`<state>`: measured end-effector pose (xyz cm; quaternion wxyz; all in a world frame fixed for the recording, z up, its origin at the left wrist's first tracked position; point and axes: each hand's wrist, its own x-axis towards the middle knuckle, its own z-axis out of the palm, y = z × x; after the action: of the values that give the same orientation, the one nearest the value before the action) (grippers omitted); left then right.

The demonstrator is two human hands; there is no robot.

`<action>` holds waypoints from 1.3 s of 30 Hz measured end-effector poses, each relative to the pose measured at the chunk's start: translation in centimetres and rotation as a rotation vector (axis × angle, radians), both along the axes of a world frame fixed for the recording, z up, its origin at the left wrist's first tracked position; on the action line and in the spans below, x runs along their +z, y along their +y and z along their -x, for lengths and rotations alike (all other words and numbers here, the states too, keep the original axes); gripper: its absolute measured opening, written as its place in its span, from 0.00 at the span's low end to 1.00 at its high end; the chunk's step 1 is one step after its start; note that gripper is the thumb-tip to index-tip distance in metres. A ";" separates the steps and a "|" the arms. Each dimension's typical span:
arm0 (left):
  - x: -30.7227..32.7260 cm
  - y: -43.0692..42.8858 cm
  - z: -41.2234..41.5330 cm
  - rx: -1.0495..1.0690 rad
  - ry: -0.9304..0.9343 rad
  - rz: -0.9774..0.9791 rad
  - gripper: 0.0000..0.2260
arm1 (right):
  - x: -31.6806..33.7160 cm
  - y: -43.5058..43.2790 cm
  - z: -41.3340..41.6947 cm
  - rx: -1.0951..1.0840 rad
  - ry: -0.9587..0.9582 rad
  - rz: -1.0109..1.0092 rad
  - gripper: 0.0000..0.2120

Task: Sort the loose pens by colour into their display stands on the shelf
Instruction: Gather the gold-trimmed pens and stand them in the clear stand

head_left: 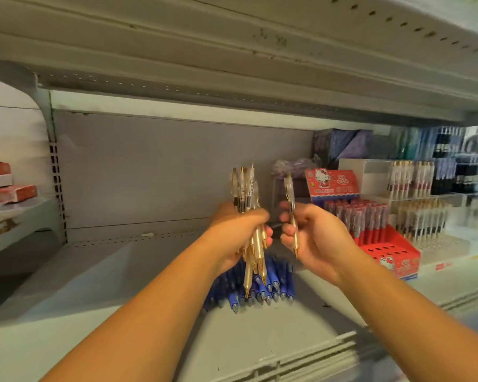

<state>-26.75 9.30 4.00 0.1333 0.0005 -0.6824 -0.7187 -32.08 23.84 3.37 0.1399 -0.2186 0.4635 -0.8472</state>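
Note:
My left hand [239, 232] grips a bundle of several clear, gold-tipped pens [250, 216], held upright above the shelf. Just to its right, my right hand [312, 235] pinches a single clear gold-tipped pen [291, 210], tip down. Below both hands a pile of loose blue pens [260, 288] lies on the grey shelf [122, 285]. At the right stands a red display stand [389, 252] with red pens in its back rows and open holes in front. Beside it a clear stand [422, 219] carries clear and gold pens.
Further clear tiered stands [414, 177] with white, red and dark pens fill the right back of the shelf. Purple packets [340, 144] lean on the back wall. Red and white boxes [6, 186] sit on a side shelf at the left. An upper shelf [232, 51] hangs overhead.

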 end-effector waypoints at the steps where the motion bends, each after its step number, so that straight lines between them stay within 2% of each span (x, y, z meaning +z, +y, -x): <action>1: 0.1 0.9 -0.2 -0.036 0.024 -0.014 0.05 | 0.0 1.0 -0.5 -0.021 0.010 -0.007 0.11; 4: 0.6 4.0 -0.9 -0.108 0.135 -0.039 0.05 | 0.3 4.5 -2.2 -0.085 0.064 -0.027 0.13; 8: 0.8 9.6 -1.1 -0.212 0.262 -0.105 0.04 | 1.1 9.7 -3.9 -0.080 0.058 0.060 0.15; 11: -0.1 14.5 -0.6 -0.288 0.299 -0.135 0.08 | 1.3 14.1 -4.5 -0.081 0.071 0.098 0.12; 16: -0.8 22.6 1.1 -0.360 0.306 -0.111 0.07 | 0.8 22.4 -3.9 -0.127 0.141 0.092 0.09; 22: -1.2 30.6 4.1 -0.208 0.332 -0.029 0.02 | -0.1 32.1 -0.2 -0.226 0.109 0.063 0.11; 25: -1.8 33.8 5.7 -0.135 0.338 -0.038 0.05 | -0.5 36.1 1.9 -0.232 0.098 0.054 0.11; 28: -2.3 36.1 7.2 -0.085 0.341 -0.046 0.10 | -0.8 39.1 3.9 -0.214 0.096 0.045 0.07; 36: -2.0 38.4 13.1 0.038 0.373 -0.073 0.17 | -0.9 42.3 10.6 -0.331 0.295 -0.158 0.06; 39: -2.3 38.3 16.0 0.095 0.415 -0.095 0.12 | -0.5 42.3 13.7 -0.434 0.396 -0.242 0.05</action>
<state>-42.71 47.64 1.71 0.3044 -0.1094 -0.6051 -0.7275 -45.74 66.11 2.90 -0.1121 -0.2572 0.6148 -0.7371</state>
